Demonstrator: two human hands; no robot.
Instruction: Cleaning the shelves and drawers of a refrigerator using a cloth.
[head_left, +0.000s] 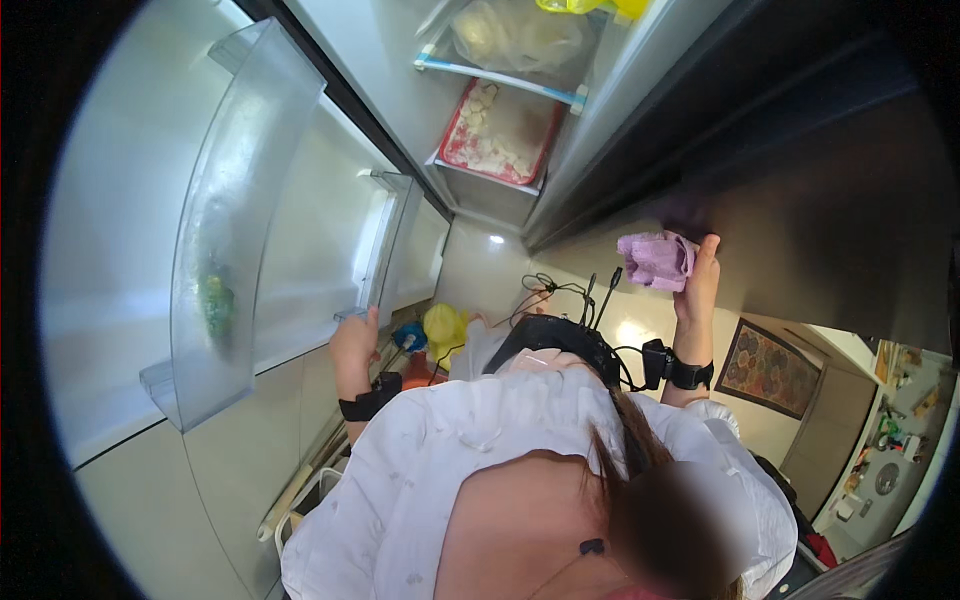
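Observation:
My right hand (701, 281) holds a folded purple cloth (658, 260) close to the dark refrigerator door (787, 225) on the right. At the left, my left hand (355, 343) is at the lower end of a small clear door shelf (394, 232) on the open white-lined door (307, 225); whether its fingers grip the shelf is unclear. A larger clear door bin (232, 217) with something green inside sits further left. Between the doors, the open compartment holds a red tray (551, 142) of pale, floury pieces below a shelf with plastic bags (517, 37).
Yellow (444, 330) and blue (409, 337) items stand on the floor past my left hand. Black cables (555, 289) hang at my waist. A patterned mat (771, 367) lies at the right, near a cluttered counter (900, 450). The tiled wall (232, 465) is at the lower left.

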